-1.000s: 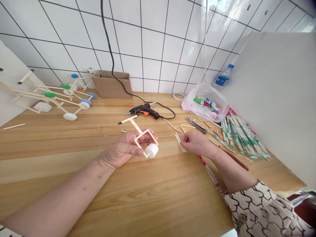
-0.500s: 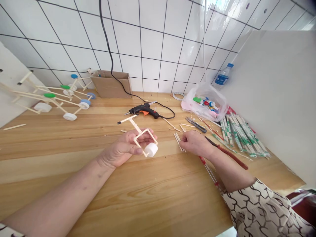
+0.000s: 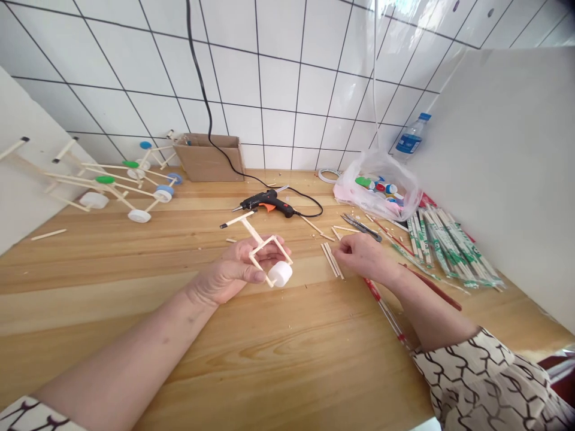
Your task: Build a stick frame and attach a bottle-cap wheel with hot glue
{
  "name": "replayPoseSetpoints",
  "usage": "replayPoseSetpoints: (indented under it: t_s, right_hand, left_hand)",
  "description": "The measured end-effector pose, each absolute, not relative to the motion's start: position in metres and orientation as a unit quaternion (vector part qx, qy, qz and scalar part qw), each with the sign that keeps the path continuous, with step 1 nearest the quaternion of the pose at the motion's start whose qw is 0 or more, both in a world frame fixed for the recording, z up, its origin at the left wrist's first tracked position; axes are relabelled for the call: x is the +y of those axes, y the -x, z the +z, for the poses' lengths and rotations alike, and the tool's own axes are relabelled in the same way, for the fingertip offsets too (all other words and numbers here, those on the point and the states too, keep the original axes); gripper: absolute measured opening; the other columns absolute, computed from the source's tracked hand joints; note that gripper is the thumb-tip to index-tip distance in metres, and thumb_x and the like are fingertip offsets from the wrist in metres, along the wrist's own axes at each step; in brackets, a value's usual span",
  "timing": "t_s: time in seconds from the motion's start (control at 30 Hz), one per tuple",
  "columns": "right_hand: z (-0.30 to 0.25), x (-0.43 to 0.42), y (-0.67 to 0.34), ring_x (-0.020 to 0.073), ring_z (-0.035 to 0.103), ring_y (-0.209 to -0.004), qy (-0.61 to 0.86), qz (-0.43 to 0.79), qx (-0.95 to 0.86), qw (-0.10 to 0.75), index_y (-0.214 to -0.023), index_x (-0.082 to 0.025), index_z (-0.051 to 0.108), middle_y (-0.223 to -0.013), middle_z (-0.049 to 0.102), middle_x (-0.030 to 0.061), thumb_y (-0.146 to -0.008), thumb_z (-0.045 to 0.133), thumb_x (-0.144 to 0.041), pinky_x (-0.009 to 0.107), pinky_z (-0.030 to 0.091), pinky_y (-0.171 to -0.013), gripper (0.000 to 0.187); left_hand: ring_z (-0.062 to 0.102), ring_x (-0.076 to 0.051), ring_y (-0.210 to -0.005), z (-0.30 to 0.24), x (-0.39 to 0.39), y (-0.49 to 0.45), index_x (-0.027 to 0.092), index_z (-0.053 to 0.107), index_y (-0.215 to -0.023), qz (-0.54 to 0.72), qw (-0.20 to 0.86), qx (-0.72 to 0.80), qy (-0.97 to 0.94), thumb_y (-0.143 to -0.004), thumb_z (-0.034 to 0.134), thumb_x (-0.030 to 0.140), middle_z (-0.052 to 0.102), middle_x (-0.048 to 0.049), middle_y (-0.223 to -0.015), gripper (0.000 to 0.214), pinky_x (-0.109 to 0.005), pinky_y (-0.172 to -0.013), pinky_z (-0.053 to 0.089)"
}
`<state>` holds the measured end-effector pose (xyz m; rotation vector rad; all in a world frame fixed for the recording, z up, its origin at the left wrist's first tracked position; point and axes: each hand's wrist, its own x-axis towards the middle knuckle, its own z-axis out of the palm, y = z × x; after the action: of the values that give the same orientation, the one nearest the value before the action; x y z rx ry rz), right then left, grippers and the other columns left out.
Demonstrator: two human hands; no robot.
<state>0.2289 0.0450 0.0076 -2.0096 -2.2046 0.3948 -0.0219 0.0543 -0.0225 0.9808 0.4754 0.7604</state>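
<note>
My left hand (image 3: 231,272) is closed around a small frame of thin wooden sticks (image 3: 260,245) with a white bottle cap (image 3: 280,274) on one end, held above the wooden table (image 3: 278,353). My right hand (image 3: 365,256) rests on the table to the right, fingers curled, its tips touching a few short cut sticks (image 3: 332,258) that lie side by side. Whether the fingers grip one of them is hidden.
A black glue gun (image 3: 268,204) with its cord lies behind the frame. Scissors (image 3: 362,225), a plastic bag of coloured caps (image 3: 380,188), wrapped chopsticks (image 3: 444,244) and a water bottle (image 3: 411,136) are at right. Finished stick models (image 3: 117,185) and a cardboard box (image 3: 211,158) stand at back left.
The view has shifted slightly. My right hand has edged up along the cut sticks; my left hand still holds the stick frame in the same place.
</note>
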Motion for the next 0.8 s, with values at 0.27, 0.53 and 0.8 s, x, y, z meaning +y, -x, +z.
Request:
replayPoseSetpoints:
  t_s: [0.27, 0.53, 0.8]
  right_hand:
    - [0.0, 0.044, -0.227, 0.0094, 0.042, -0.049, 0.655, 0.133, -0.727, 0.157, -0.055, -0.018, 0.051, -0.051, 0.05, -0.0028, -0.078, 0.047, -0.035, 0.02, 0.029, -0.047, 0.029]
    - [0.0, 0.034, -0.215, 0.009, 0.041, -0.048, 0.619, 0.15, -0.744, 0.203, -0.053, -0.017, 0.049, -0.05, 0.049, -0.003, -0.077, 0.05, -0.029, 0.021, 0.029, -0.048, 0.027]
    - [-0.003, 0.025, -0.206, 0.0099, 0.046, -0.054, 0.557, 0.171, -0.777, 0.239, -0.057, -0.017, 0.05, -0.056, 0.053, -0.0011, -0.079, 0.049, -0.02, 0.021, 0.033, -0.053, 0.022]
  left_hand:
    - [0.059, -0.023, -0.091, -0.023, 0.056, 0.022, 0.018, 0.065, -0.098, 0.37, 0.794, 0.207, -0.436, -0.046, 0.077, 0.012, 0.069, -0.0074, -0.096, 0.053, -0.031, -0.078, 0.044]
    - [0.058, -0.022, -0.09, -0.023, 0.055, 0.022, 0.018, 0.066, -0.099, 0.369, 0.806, 0.185, -0.424, -0.042, 0.081, 0.016, 0.068, -0.0072, -0.095, 0.059, -0.029, -0.075, 0.044]
    - [0.056, -0.023, -0.089, -0.026, 0.057, 0.024, 0.018, 0.064, -0.101, 0.35, 0.819, 0.18, -0.417, -0.039, 0.084, 0.019, 0.065, -0.0077, -0.093, 0.065, -0.03, -0.075, 0.043]
